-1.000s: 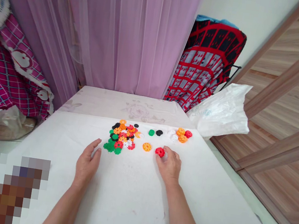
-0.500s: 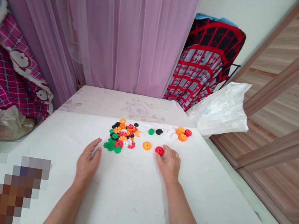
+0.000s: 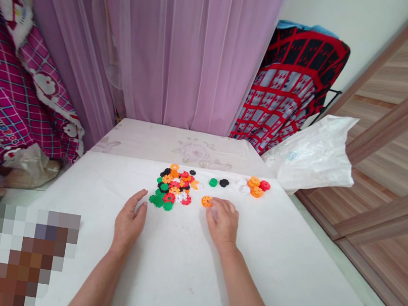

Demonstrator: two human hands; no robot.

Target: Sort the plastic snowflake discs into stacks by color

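Toward the table's middle, my right hand (image 3: 222, 222) has curled fingers and thumb at the right edge of a small stack of orange flower-shaped discs (image 3: 206, 201). Its fingertips appear to grip that edge. Behind this hand, the red stack seen earlier is hidden. My left hand (image 3: 131, 219) rests on its side over the cloth with thumb and fingers apart, holding nothing. Just beyond it lies a loose pile of notched plastic discs (image 3: 175, 187) in green, orange, red, black and white.
A green stack (image 3: 214, 182) and a black stack (image 3: 224, 182) sit farther back. White discs (image 3: 244, 187), orange stacks (image 3: 256, 189) and a red stack (image 3: 265, 185) are to the right. A white plastic bag (image 3: 314, 154) stands at the table's right edge.
My right hand has shifted left from the red stack to the orange one and now covers the red. My left hand keeps its pose; the whole view has swung slightly left.
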